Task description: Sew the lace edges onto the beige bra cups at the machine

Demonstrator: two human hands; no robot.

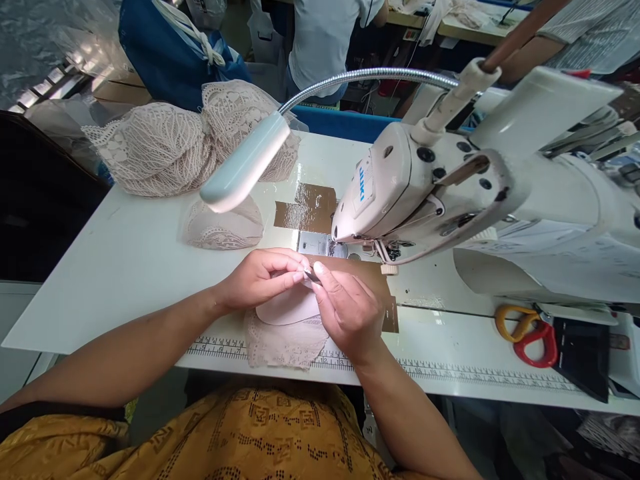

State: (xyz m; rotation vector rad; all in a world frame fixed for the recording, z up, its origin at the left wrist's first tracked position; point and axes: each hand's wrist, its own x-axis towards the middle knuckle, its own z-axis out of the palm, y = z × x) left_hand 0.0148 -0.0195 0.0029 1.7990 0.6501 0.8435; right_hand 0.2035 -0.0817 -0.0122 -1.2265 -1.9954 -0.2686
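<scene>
My left hand [260, 277] and my right hand [347, 310] meet in front of the sewing machine [425, 187], both pinching the upper edge of a pale pink bra cup with a lace trim [285, 327]. The cup lies on the white table [125, 260], its lace hanging over the printed ruler at the front edge. The fingertips touch just short of the needle plate [320, 243]. A small dark thing shows between the fingers; I cannot make it out.
A gooseneck lamp [245, 167] hangs over a single lace cup [223, 227]. A heap of lace cups [185, 140] sits at the back left. Scissors with yellow and red handles [530, 333] lie at the right. Other people stand beyond the table.
</scene>
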